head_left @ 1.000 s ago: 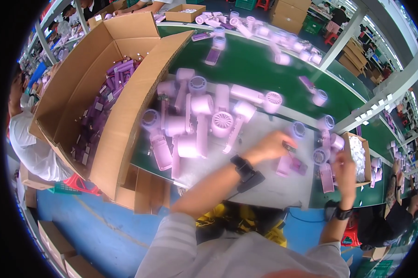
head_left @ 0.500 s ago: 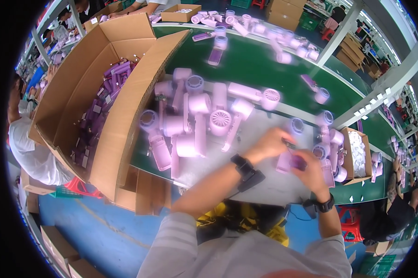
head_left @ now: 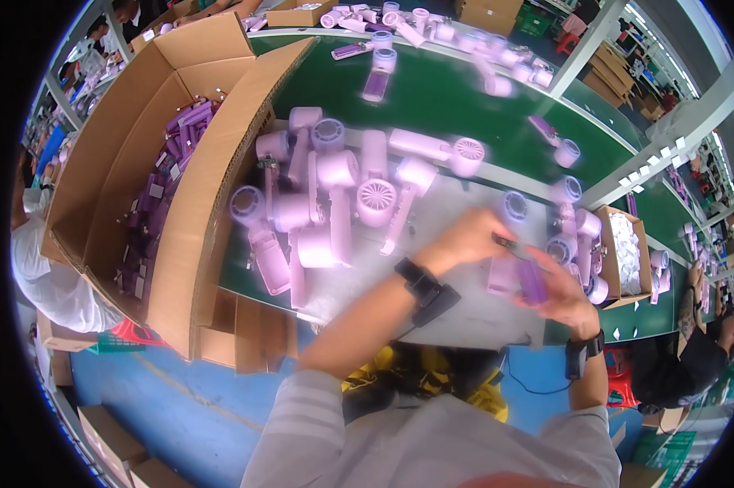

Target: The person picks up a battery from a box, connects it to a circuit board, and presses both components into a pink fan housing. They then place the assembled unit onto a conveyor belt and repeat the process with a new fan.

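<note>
A pale pink handheld fan lies at the right of the grey work surface, its round head away from me and its handle toward me. My left hand is closed over the neck of this fan, with a small dark piece at its fingertips. Held in my right hand, just beside the handle, is a purple cylindrical battery. My fingers are somewhat blurred and hide part of the fan. Several more pink fans are heaped to the left of my hands.
A large open carton of purple batteries stands at left. On the right are more fans and a small box of white pieces. A green conveyor belt with fans runs behind. Other people sit at both sides.
My right hand has moved slightly right and turned, so the purple battery shows more fully. My left hand stays at the fan. The whole view has shifted a little.
</note>
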Demonstrator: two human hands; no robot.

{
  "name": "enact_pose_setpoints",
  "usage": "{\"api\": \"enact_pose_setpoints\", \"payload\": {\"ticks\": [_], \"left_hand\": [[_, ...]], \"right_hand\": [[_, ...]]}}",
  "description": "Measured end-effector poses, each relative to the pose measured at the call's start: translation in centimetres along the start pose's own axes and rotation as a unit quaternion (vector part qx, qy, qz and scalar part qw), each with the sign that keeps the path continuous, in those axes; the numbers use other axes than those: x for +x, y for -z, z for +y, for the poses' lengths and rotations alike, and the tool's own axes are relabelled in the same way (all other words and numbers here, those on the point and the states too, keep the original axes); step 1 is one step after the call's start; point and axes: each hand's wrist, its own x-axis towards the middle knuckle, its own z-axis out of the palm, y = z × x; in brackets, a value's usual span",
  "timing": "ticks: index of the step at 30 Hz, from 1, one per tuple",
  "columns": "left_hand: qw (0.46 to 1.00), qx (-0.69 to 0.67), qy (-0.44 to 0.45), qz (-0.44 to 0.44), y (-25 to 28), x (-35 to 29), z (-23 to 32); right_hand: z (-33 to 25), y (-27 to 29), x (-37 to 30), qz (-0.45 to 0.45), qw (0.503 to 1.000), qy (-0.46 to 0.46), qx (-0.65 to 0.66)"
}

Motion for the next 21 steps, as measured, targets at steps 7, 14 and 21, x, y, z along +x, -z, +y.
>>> {"api": "enact_pose_setpoints", "payload": {"ticks": [7, 14, 21], "left_hand": [[0.999, 0.039, -0.036, 0.002, 0.2, -0.3, 0.3], [0.997, 0.068, -0.046, -0.003, 0.9, -0.4, 0.7], [0.996, 0.081, -0.029, -0.025, 1.2, -0.5, 1.4]], "right_hand": [[-0.2, 0.7, 0.5, 0.06, 0.988, -0.033, -0.135], [-1.0, -0.1, 1.5, 0.072, 0.946, 0.001, -0.316], [1.3, -0.4, 2.3, 0.102, 0.927, 0.047, -0.357]]}}
